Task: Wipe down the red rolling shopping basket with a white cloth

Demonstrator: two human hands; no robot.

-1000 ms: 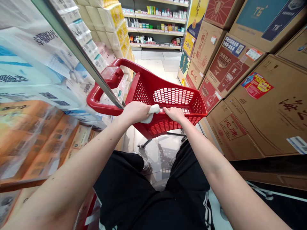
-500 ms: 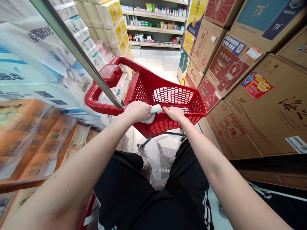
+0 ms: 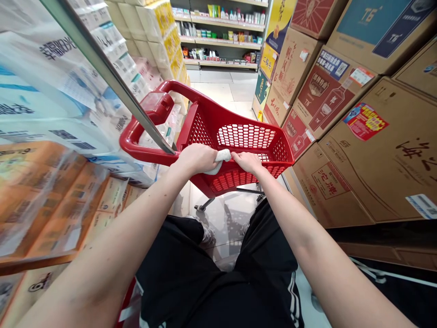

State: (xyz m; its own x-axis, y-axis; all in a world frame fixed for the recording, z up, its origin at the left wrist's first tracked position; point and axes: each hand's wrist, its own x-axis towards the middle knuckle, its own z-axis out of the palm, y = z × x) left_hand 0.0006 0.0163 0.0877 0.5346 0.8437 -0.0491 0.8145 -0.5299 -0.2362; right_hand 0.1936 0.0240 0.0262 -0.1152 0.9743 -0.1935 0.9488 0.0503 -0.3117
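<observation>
A red plastic shopping cart (image 3: 235, 119) with perforated walls stands crosswise in front of me, its handle to the left. My left hand (image 3: 200, 158) is closed around a white cloth (image 3: 223, 155) and presses it against the cart's near rim; part of the cloth hangs down the outer side. My right hand (image 3: 247, 161) grips the same rim just to the right, fingers curled over the edge. A metal pole (image 3: 112, 77) slants down to the rim by the handle.
Stacked cartons (image 3: 362, 150) form a wall on the right. Packs of wrapped paper (image 3: 48, 86) and orange packages (image 3: 44, 191) are piled on the left. Beyond the cart lies a tiled floor (image 3: 235, 91), with shelves of bottles (image 3: 221, 41) at the back.
My left hand and the cloth have slid very slightly to the right along the rim. My right hand and the cart look almost unmoved.
</observation>
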